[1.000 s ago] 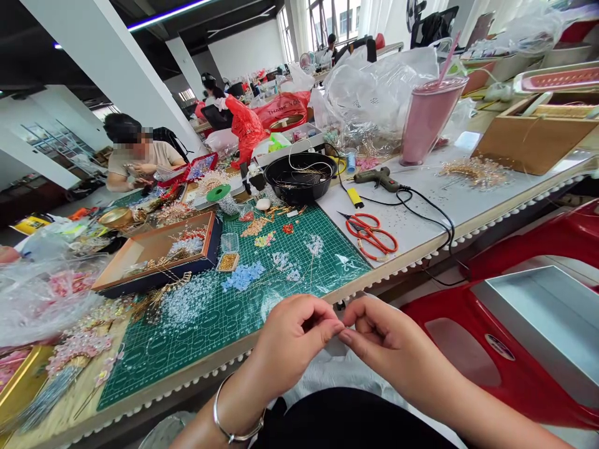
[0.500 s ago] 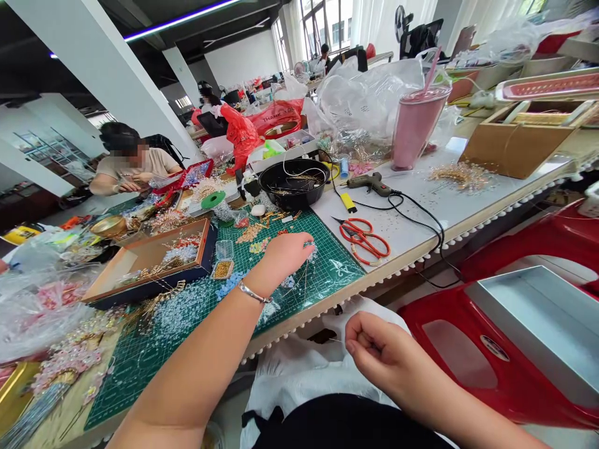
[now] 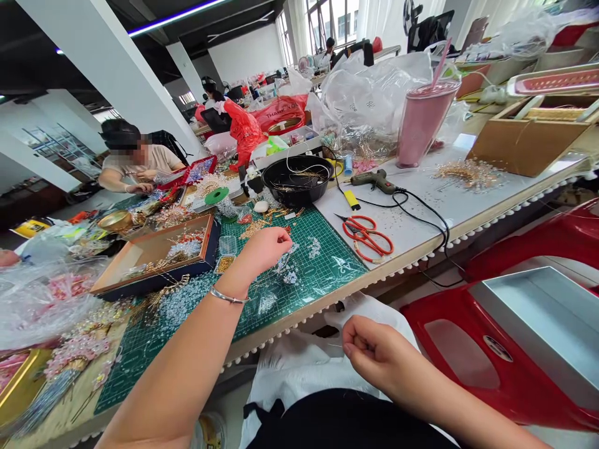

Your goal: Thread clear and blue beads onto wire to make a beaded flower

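Observation:
My left hand (image 3: 264,249) hangs low over the green cutting mat (image 3: 325,268), its fingertips gathered just above scattered gold beads and next to a pale blue beaded cluster (image 3: 287,269). I cannot tell whether those fingers hold anything. My right hand (image 3: 369,355) rests near my lap, off the table, above a white plastic bag (image 3: 299,368). Its fingers are curled, and a fine wire (image 3: 334,344) seems to run out from between them. A silver bangle (image 3: 228,297) circles my left wrist.
A black bowl (image 3: 297,181), orange-handled scissors (image 3: 367,236), a glue gun (image 3: 374,182) and a pink tumbler (image 3: 421,125) stand beyond the mat. A brown tray (image 3: 154,249) sits to its left. A co-worker (image 3: 135,159) works at the table's far left. A red stool (image 3: 468,368) stands at right.
Over the last second my hands have parted from their position together at the table edge. My left hand has reached out over the mat and shifted left. My right hand has dropped toward my lap.

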`<action>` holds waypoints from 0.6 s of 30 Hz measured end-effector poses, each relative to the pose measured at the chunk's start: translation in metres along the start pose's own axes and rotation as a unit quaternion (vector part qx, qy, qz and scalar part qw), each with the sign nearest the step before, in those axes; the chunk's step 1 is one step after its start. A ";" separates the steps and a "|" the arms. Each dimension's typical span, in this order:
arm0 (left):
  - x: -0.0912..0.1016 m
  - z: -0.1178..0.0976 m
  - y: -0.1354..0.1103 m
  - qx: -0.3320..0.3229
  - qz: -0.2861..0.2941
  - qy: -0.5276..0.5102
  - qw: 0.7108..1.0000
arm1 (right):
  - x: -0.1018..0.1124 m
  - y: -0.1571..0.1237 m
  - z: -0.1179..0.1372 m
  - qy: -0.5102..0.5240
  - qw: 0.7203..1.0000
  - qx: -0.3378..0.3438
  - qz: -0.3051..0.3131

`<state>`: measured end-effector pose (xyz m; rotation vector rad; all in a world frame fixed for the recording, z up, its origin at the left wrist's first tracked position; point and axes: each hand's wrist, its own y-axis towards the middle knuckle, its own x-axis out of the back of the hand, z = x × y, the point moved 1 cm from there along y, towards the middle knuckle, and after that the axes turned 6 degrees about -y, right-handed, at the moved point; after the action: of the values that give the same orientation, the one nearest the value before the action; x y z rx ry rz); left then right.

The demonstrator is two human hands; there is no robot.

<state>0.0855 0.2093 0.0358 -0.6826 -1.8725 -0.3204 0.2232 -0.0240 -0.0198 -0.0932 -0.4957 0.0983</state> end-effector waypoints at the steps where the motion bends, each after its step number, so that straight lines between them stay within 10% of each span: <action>1: 0.001 0.003 -0.003 0.003 -0.007 0.007 1.000 | -0.001 0.000 0.000 -0.002 1.000 0.001 -0.002; 10: -0.006 -0.011 -0.020 -0.013 -0.054 0.100 0.993 | -0.007 -0.003 -0.009 0.015 1.000 -0.015 -0.006; 18: -0.050 -0.034 0.001 -0.054 0.002 0.111 0.992 | -0.008 -0.005 0.000 -0.003 1.000 -0.005 -0.005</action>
<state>0.1252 0.1772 0.0040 -0.6946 -1.6505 -0.4792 0.2168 -0.0297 -0.0233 -0.1009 -0.5035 0.0871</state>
